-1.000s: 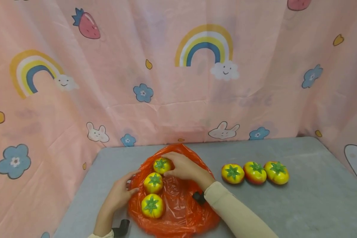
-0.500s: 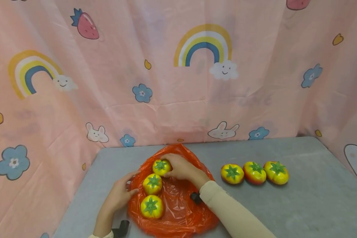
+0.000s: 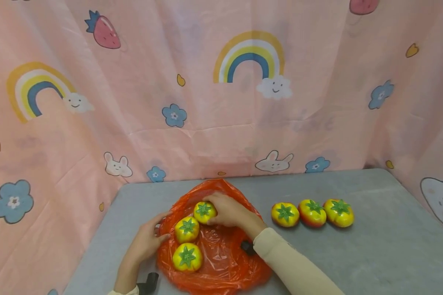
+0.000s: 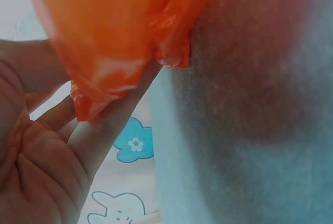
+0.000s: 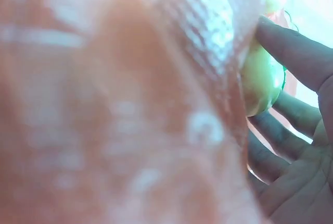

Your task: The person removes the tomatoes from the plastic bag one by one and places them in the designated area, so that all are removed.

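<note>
An open orange plastic bag lies on the grey table, with three yellow-and-red toy tomatoes inside, each topped by a green star-shaped leaf. My right hand holds the farthest tomato between thumb and fingers. The middle tomato and the nearest tomato sit in a line along the bag's left side. Against the left edge of the bag rests my left hand, thumb and fingers spread apart. In the left wrist view, orange film lies over its extended fingers.
Three more toy tomatoes stand in a row right of the bag: a left one, a middle one and a right one. A pink patterned curtain hangs behind the table.
My right hand has shifted the farthest tomato slightly right and nearer, away from the middle tomato. The left hand stays at the bag's edge. The head view has turned a little right.
</note>
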The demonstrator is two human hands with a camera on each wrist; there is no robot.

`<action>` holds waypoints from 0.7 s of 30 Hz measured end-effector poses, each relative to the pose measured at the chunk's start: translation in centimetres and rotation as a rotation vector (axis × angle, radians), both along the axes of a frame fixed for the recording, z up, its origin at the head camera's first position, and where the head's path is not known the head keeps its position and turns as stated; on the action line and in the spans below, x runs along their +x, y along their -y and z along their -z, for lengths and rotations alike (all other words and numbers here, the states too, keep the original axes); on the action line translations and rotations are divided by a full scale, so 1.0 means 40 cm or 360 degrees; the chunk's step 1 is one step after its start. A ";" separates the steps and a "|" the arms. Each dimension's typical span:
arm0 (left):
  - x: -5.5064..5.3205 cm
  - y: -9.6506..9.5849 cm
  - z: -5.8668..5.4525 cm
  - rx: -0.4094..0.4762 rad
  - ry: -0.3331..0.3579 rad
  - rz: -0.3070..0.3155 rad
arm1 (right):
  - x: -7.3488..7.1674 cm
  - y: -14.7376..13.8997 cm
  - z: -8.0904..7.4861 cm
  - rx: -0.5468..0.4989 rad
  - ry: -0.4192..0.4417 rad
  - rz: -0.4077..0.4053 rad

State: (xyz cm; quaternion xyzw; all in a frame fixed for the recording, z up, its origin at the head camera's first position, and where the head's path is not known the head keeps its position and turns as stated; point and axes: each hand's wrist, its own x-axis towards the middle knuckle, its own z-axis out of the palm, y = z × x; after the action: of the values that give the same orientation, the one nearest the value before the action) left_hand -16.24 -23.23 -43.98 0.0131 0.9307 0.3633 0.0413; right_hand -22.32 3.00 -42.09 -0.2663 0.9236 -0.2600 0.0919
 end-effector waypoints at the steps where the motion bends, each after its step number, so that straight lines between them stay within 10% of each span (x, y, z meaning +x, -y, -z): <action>1: 0.000 0.000 -0.001 -0.0001 -0.0004 -0.0001 | 0.004 -0.002 0.000 0.0004 0.0011 0.0006; 21: 0.000 0.002 -0.007 -0.0007 0.0019 -0.0009 | 0.042 -0.034 0.007 -0.0019 0.0191 0.0088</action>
State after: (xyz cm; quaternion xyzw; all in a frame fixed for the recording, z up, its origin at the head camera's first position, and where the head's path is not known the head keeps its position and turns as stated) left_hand -16.24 -23.32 -43.69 0.0081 0.9313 0.3613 0.0459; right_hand -20.63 4.37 -42.36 -0.2252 0.9218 -0.2834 0.1384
